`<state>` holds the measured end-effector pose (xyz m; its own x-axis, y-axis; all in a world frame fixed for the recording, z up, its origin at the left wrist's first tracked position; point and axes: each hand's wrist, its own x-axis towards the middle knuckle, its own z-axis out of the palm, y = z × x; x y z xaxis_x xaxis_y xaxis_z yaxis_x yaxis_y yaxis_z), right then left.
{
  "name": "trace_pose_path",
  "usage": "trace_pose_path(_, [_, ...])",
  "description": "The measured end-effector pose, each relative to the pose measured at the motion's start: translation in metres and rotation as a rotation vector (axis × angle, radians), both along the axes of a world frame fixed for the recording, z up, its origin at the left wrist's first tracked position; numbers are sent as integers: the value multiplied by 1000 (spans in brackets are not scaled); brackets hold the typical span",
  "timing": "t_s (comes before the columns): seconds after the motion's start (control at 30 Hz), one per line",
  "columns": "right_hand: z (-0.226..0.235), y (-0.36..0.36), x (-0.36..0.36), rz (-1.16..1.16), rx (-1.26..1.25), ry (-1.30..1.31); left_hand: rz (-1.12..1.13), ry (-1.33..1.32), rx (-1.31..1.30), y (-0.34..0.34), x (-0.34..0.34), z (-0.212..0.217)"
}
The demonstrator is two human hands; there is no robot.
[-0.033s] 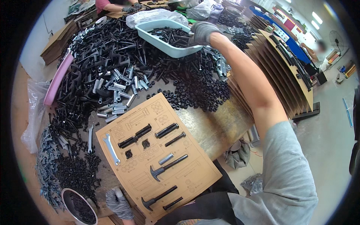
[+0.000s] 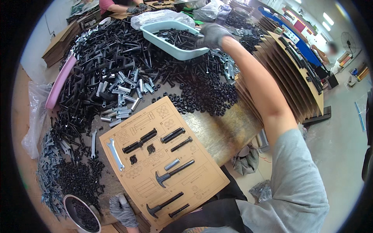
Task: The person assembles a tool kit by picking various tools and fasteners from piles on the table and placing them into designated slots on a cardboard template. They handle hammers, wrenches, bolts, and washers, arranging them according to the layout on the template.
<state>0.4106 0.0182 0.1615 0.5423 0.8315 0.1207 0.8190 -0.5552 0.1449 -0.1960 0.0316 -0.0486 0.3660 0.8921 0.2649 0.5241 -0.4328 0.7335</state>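
Observation:
My right hand [image 2: 214,35], in a grey glove, is at the right end of a light blue tub [image 2: 171,47] of black bolts [image 2: 176,38]. Its fingers bend down by the rim, blurred, and I cannot tell whether they grip anything. Low on the left, my gloved left hand [image 2: 122,211] is closed beside a printed cardboard sheet [image 2: 211,174]; whatever its fingers hold is hidden. On the sheet lie an open-ended wrench [image 2: 115,154], thick black bolts [image 2: 173,135], a silver sleeve [image 2: 172,164], small black screws [image 2: 151,148] and two black T-shaped pieces [image 2: 175,173].
Heaps of black T-shaped parts [image 2: 89,66], silver sleeves [image 2: 124,90] and black nuts [image 2: 210,93] cover the table's far side. A bowl of small dark parts [image 2: 82,217] stands lower left. Stacked cardboard [image 2: 287,73] rises at the right. Another person's gloved hands [image 2: 138,8] work at the far edge.
My right hand has shifted slightly to the right and down at the tub's end. My left hand and the laid-out parts stay where they were.

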Motion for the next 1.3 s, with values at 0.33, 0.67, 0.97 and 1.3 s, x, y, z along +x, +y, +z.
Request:
trace_pose_path(0.33, [-79, -74, -227, 466, 291, 1141, -180, -142, -306, 12, 56, 82])
trace_pose_path(0.67, [-121, -173, -281, 499, -67, 674, -252, -138, -288, -15, 16, 55])
trace_pose_path(0.97, [-118, -185, -282, 419, -33, 743, -88, -134, -436, -18, 4, 46])
trace_pose_path(1.3, [-126, -119, -395, 835, 89, 613, -166, -151, -303, -17, 2, 43])
